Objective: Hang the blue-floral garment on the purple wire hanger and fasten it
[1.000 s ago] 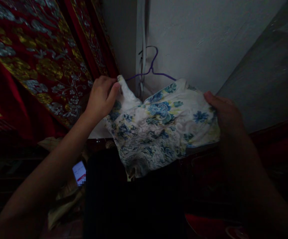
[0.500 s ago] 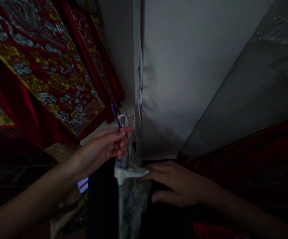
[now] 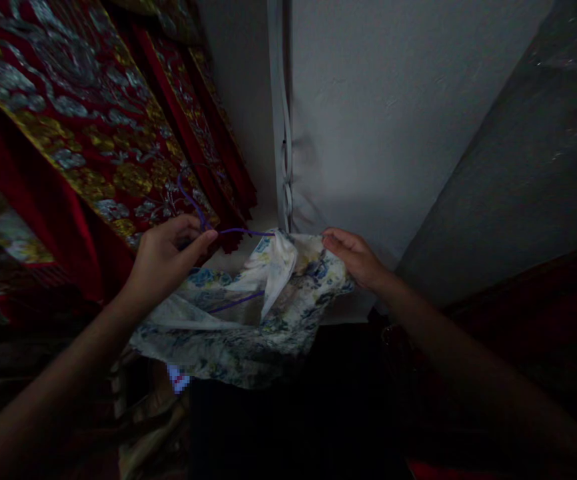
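A pale floral cloth [image 3: 288, 337] with blue and yellow flowers hangs spread over my dark lap, its opening turned up. My left hand [image 3: 171, 250] pinches a purple cord [image 3: 241, 231] between thumb and fingers, and a loose end curls up above it. From that hand the cord runs taut to the cloth's folded edge; another purple stretch shows inside the opening. At the cloth's upper right corner, my right hand [image 3: 353, 253] is closed on the fabric edge. Whether the cord runs through a hem I cannot tell.
Red embroidered hangings [image 3: 133, 133] with gold and silver sequins fill the left. Ahead is a grey wall [image 3: 368, 120] with white cables [image 3: 285, 133] down its corner. A small lit screen [image 3: 177, 378] shows below my left forearm. The light is dim.
The cloth, earlier hanging narrow and bunched, is now spread wide. My left hand has moved left and up, drawing the cord sideways. My right hand has risen and gripped the cloth's corner.
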The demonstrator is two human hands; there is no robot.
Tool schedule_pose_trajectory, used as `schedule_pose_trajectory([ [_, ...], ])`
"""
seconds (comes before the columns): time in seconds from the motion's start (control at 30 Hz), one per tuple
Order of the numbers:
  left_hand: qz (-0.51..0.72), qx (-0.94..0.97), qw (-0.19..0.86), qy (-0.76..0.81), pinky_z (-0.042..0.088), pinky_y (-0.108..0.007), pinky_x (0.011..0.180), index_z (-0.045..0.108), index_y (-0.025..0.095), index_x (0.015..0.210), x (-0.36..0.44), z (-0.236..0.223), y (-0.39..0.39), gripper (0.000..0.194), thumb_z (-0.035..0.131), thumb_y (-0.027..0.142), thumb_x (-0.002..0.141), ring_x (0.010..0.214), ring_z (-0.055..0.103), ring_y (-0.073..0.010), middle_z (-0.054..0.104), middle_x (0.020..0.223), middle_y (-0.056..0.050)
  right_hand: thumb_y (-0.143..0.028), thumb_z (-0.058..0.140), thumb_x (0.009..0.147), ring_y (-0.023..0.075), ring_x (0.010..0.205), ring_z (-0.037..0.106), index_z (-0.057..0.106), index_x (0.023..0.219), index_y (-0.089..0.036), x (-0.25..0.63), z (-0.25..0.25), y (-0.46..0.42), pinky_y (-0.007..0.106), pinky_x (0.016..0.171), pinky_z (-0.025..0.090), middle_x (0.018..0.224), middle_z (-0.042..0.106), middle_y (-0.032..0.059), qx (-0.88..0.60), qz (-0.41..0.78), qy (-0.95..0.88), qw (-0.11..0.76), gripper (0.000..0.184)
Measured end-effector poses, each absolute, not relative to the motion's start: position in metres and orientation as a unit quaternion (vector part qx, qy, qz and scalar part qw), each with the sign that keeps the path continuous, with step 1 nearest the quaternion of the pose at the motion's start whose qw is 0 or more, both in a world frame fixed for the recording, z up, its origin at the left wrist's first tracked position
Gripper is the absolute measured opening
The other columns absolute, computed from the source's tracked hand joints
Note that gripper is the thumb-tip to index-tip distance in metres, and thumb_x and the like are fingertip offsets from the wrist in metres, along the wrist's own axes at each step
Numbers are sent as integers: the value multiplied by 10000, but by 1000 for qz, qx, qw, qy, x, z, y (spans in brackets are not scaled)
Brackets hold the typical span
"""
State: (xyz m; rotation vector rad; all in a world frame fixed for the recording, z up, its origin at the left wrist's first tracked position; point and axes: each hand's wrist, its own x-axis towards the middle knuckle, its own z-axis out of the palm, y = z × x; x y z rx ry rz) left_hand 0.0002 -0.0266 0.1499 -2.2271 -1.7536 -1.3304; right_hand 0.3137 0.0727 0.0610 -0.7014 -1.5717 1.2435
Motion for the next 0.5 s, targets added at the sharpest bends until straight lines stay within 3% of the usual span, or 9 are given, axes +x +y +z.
schedule_pose_trajectory([
  [0.1,-476,-711,159,-493,519,-366,859,632,216,1131,9,151,-15,297,665,370,879,996,635,-254,671,1086,-85,-552,834,690,137,566,580,623,822,-206,317,84,101,241,511,454,663,611,-31,-274,511,-539,611,427],
  [0.2,-492,-720,229,-431,485,-391,941,608,216,1218,23,151,-19,322,629,279,903,1047,608,-261,639,1099,-93,-449,837,721,186,721,667,621,812,-202,330,106,133,291,649,535,681,628,-17,-264,486,-479,682,341],
  [0.37,-345,-820,48,-455,509,-305,762,481,199,1409,50,113,-21,444,514,262,970,792,649,-188,648,868,-20,-335,738,832,210,925,692,593,859,-206,356,115,146,352,837,549,753,636,-7,-256,449,-409,752,196],
  [0.5,-214,-832,-27,-510,517,-324,755,320,248,1557,71,56,0,608,484,238,972,846,692,-223,712,1057,-67,-364,722,835,223,936,696,598,876,-214,365,92,124,373,832,560,806,649,3,-279,434,-373,771,199],
])
